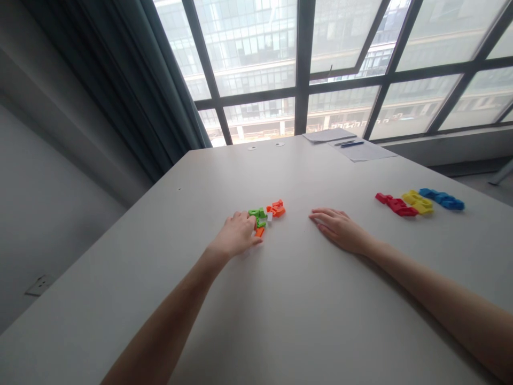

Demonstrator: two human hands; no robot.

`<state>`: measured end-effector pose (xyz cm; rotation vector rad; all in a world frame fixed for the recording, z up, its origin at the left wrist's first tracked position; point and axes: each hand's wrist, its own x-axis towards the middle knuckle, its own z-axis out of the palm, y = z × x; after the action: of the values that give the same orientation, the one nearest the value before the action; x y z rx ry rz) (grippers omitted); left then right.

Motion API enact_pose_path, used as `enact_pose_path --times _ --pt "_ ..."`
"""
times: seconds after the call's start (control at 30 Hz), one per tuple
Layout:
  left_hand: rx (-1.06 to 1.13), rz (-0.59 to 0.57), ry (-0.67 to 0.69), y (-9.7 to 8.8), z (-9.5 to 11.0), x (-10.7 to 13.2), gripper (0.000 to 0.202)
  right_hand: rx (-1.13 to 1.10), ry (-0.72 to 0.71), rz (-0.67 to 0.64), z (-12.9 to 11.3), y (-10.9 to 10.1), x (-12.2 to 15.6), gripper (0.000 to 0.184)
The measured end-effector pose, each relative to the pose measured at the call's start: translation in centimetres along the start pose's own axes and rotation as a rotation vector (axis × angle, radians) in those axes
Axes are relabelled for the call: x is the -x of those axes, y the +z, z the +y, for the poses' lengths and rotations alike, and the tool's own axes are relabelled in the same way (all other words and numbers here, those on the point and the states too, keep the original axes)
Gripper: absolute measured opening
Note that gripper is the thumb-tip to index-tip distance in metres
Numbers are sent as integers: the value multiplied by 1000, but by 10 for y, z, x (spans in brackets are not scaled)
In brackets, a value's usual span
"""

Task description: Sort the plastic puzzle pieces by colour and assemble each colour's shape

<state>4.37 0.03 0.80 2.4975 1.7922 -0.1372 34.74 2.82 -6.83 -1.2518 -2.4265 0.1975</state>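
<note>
My left hand (237, 234) is cupped at the left side of a small mixed pile of plastic blocks, thumb held apart from the curled fingers. Its fingertips are at the green blocks (261, 213), and an orange piece (260, 232) lies close to the thumb. The hand partly hides this side of the pile, but no block appears gripped. Just beyond are a white block (269, 216) and several orange blocks (277, 208). To the right of the pile, my right hand (339, 229) rests flat on the table, fingers stretched out and holding nothing.
Further right on the white table (296, 310) lie rows of red blocks (396, 206), yellow blocks (418, 201) and blue blocks (442, 198). Paper sheets (368, 153) and a dark pen (352, 144) are at the far edge, before the window. A dark curtain (132, 69) hangs at left.
</note>
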Motion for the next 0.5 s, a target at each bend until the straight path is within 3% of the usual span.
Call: enact_pose_path --times 0.5 --pt "52 -1 12 -7 10 5 16 10 -3 15 -1 0 0 37"
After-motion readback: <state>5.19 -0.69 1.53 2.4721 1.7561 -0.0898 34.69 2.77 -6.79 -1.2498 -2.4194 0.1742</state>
